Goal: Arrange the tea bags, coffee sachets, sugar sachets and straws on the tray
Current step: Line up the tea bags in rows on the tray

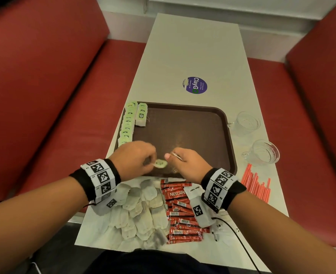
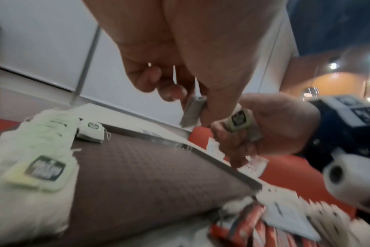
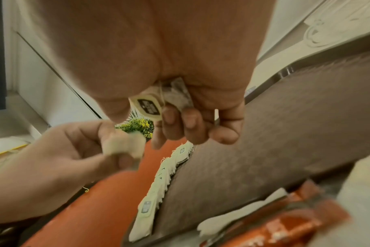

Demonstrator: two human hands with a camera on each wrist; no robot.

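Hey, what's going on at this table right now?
A person is laying tea bags out on a brown tray. Both hands hover over its near edge: the left hand pinches a green tea bag tag, and the right hand holds a tea bag. A row of tea bags already lines the tray's left side. Coffee sachets and straws wait on the table.

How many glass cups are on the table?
2. Both stand on the table right of the tray: far cup beside the tray's far corner, near cup closer, just beyond the straws.
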